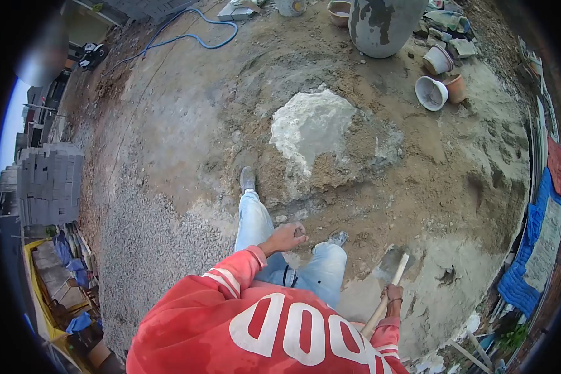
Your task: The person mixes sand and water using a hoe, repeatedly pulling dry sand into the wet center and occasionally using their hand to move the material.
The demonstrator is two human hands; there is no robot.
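My right hand (393,294) is wrapped round the wooden handle of a hoe (380,313), low at my right side. The handle slants up past the hand, and a grey blade (389,262) shows beside its far end, over pale sand. My left hand (287,237) hangs in front of my legs, fingers loosely curled with a gap to the thumb, and nothing shows in it. Ahead of my feet lies a pale heap of powder with wet grey material (311,128), ringed by brown sand (336,171).
Gravel (146,243) spreads on the left, near stacked grey blocks (50,184). A tall drum (380,28) stands ahead, with tipped tubs (431,93) to its right. A blue hose (196,38) lies at the far left. Blue tarpaulin (523,268) lines the right edge.
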